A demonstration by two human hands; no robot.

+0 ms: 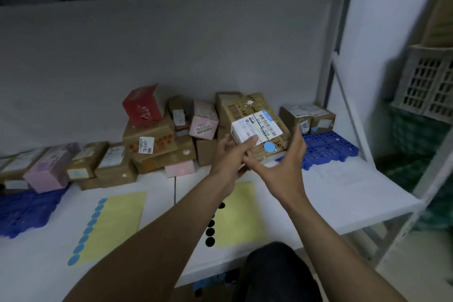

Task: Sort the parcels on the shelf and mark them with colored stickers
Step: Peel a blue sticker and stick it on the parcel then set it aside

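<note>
Sitting tilted between hands (230,158) (285,169): parcel (261,126)

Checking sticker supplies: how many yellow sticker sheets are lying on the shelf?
2. The blue-dot sheet lies front left; the black-dot sheet lies centre, partly behind the left forearm. More could be hidden under it.

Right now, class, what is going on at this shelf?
A person holds a brown parcel over the shelf, left hand gripping its labelled end, right hand open against its side. A blue sticker is already on it. A sheet of blue stickers and a sheet of black stickers lie in front; more parcels are piled behind.
</note>
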